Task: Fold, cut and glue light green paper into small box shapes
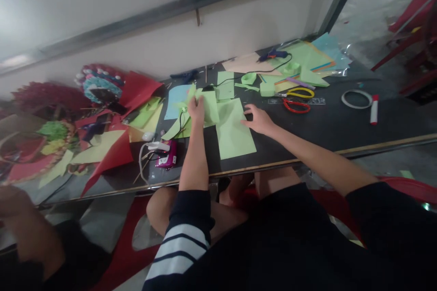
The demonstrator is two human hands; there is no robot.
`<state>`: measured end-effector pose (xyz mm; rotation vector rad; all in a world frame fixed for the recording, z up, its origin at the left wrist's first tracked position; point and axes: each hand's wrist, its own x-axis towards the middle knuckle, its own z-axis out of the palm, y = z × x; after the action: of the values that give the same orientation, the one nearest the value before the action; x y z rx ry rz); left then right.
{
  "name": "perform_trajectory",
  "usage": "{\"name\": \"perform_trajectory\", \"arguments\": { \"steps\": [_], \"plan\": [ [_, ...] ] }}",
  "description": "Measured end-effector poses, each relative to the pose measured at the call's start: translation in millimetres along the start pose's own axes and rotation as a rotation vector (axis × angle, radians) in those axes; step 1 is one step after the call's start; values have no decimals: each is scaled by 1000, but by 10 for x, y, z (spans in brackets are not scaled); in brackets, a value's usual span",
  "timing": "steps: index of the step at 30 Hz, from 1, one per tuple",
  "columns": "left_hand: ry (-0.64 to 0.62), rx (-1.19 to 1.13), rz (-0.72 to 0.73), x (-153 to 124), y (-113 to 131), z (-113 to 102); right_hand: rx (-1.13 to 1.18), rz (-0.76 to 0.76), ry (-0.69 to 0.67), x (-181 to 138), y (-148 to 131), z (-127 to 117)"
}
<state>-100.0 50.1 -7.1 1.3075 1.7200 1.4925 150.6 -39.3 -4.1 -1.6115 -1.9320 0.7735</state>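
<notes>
My left hand [196, 108] is closed on a bunch of light green paper pieces [208, 102] near the middle of the dark table [327, 132]. My right hand [257, 118] lies with fingers spread on the right edge of a flat light green sheet [235, 129]. Both arms reach forward from dark sleeves; the left sleeve has white stripes.
Yellow scissors [300, 92] and red scissors [296, 106] lie to the right, with a tape ring [357, 98] and a glue stick [374, 109]. A glue gun [271, 55] and paper stacks sit at the back. Red papers [112, 152], a pink device [167, 155] and decorated baskets fill the left. Another person's arm [23, 218] is at lower left.
</notes>
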Motion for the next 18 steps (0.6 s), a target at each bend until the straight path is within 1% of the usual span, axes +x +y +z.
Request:
{"name": "perform_trajectory", "arguments": {
  "steps": [3, 5, 8, 9, 11, 12, 14, 15, 17, 18],
  "plan": [
    [92, 153, 65, 4, 25, -132, -35, 79, 73, 95, -143, 113],
    [141, 279, 11, 10, 37, -244, -67, 103, 111, 141, -184, 152],
    [228, 424, -102, 41, 8, -389, -95, 96, 118, 170, -146, 125],
    [257, 456, -100, 52, -10, -414, -108, 88, 109, 169, -111, 95],
    [271, 492, -17, 57, -35, -405, -148, 80, 95, 150, -19, 15],
    [244, 493, 59, 44, -34, -370, -172, 83, 98, 131, 35, -29],
    [131, 465, 241, -33, 1, -234, -216, 81, 122, 79, 149, -120],
    [34, 444, 342, -103, 36, -136, -234, 67, 132, 47, 207, -169],
    [-125, 446, 454, -308, 124, 103, -258, -6, 122, -19, 319, -289],
    [-290, 470, 514, -434, 169, 232, -267, -60, 101, -48, 375, -366]
  ]
}}
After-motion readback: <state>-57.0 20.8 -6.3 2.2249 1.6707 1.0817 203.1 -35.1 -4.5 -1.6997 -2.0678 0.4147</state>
